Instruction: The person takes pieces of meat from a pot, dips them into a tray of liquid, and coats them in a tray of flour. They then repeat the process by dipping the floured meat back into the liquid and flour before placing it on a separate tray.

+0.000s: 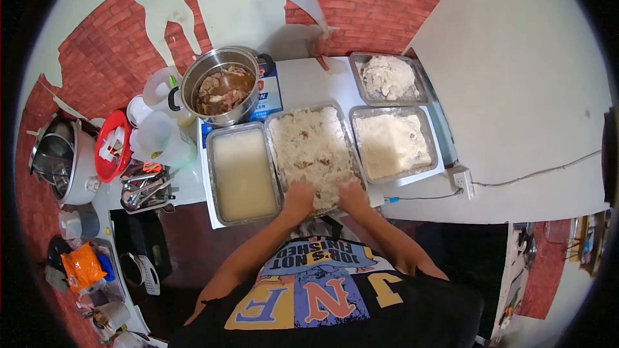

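Both of my hands are in the middle metal tray (277, 154), which is full of white flour (309, 135) with a few brown pieces showing. My left hand (300, 197) presses into the flour near the tray's front left, its fingers buried or coated in flour. My right hand (353, 195) is at the front right of the same tray, apart from the left, its fingertips also lost in the flour. Left of it sits a tray of pale cloudy liquid (245, 174). On the right, another tray holds pale powder (392, 145).
A two-handled pot (222, 87) of meat in brown liquid stands behind the liquid tray. A tray of coated pieces (389, 78) is at the back right. Plastic containers (161, 138), a red basket (111, 145) and utensils (145, 187) are at the left. A wall outlet (462, 182) is right.
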Tool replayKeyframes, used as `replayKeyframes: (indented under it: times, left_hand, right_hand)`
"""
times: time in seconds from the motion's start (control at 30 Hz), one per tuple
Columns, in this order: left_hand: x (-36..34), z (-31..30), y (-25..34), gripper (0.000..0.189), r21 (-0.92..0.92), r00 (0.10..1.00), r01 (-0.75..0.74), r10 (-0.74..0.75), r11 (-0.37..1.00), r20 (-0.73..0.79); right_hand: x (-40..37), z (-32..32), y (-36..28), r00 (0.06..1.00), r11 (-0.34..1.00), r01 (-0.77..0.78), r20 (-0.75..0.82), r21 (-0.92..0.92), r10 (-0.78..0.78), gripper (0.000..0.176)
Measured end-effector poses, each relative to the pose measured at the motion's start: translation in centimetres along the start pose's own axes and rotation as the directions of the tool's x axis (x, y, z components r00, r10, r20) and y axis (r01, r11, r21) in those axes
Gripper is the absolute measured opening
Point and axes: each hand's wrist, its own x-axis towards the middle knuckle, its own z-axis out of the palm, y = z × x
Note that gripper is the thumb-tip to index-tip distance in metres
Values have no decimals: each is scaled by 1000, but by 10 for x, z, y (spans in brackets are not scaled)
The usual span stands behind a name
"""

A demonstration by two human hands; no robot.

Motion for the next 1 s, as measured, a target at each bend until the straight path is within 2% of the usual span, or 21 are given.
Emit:
replayKeyframes:
  times: [0.03, 0.13, 0.23, 0.33, 0.37, 0.4, 0.43, 0.47, 0.5, 0.53, 0.6, 0.63, 0.7, 0.73, 0.8, 0.83, 0.93, 1.0]
  left_hand:
    - [1, 1, 2, 18, 8, 998, -1, 2, 1000, -55]
    - [5, 7, 4, 15, -1, 999, 34, -34, 999, -35]
    - [11, 18, 0, 14, -112, 997, 80, -80, 990, 9]
    - [20, 35, -12, 13, -156, 988, 54, -75, 986, -133]
    - [24, 39, -16, 15, -218, 979, 146, -172, 965, -106]
    - [36, 16, -14, 18, -276, 962, 236, -265, 932, -72]
    - [48, 3, -15, 20, -329, 936, 321, -351, 888, -34]
    - [58, 7, -24, 26, -342, 931, 192, -282, 920, -234]
    - [66, 13, -34, 32, -326, 882, 62, -205, 943, -424]
    - [77, 5, -35, 35, -347, 893, 114, -249, 931, -374]
    - [95, -14, -35, 42, -379, 901, 222, -337, 898, -271]
    - [96, -15, -37, 43, -278, 928, 247, -309, 928, -208]
    - [96, -11, -25, 45, -94, 928, 354, -362, 930, -83]
    - [94, -8, -19, 47, 0, 918, 397, -397, 918, -21]
    - [93, -9, -15, 49, 56, 914, 405, -406, 912, -9]
    - [94, -9, -12, 51, 81, 912, 408, -409, 909, -1]
    - [93, 3, -12, 47, 76, 890, 454, -456, 888, 18]
    - [90, 14, -11, 38, 41, 893, 435, -426, 899, -147]
  right_hand:
    - [-1, 15, 3, 998, 1000, 1, -65, -1, -1, 21]
    - [-2, 46, 13, 1000, 990, 15, 12, 141, -17, 18]
    - [3, 36, -1, 965, 977, -53, 263, 205, -3, 18]
    - [17, 41, 5, 971, 981, 48, 222, 190, -91, 22]
    - [24, 45, 7, 992, 976, 120, 5, 182, -123, 22]
    - [37, 46, 10, 966, 969, 184, -211, 163, -147, 23]
    - [52, 46, 12, 893, 962, 238, -419, 134, -162, 24]
    - [68, 45, 14, 897, 963, 203, -427, 175, -112, 27]
    - [86, 45, 16, 900, 961, 169, -431, 218, -61, 30]
    - [108, 35, 16, 936, 894, 171, -351, 413, -16, 33]
    - [142, 11, 16, 986, 659, 114, -163, 744, 14, 38]
    - [147, 36, 22, 979, 721, 174, -196, 671, -54, 41]
    - [161, 106, 36, 947, 811, 305, -250, 499, -202, 48]
    - [154, 107, 40, 941, 838, 335, -196, 431, -275, 54]
    - [137, 102, 53, 913, 869, 406, -73, 284, -402, 65]
    - [132, 64, 49, 944, 925, 276, 106, 263, -312, 68]
    - [128, 52, 51, 969, 943, 228, 39, 242, -244, 61]
    - [128, 40, 48, 971, 920, 183, 85, 347, -225, 54]
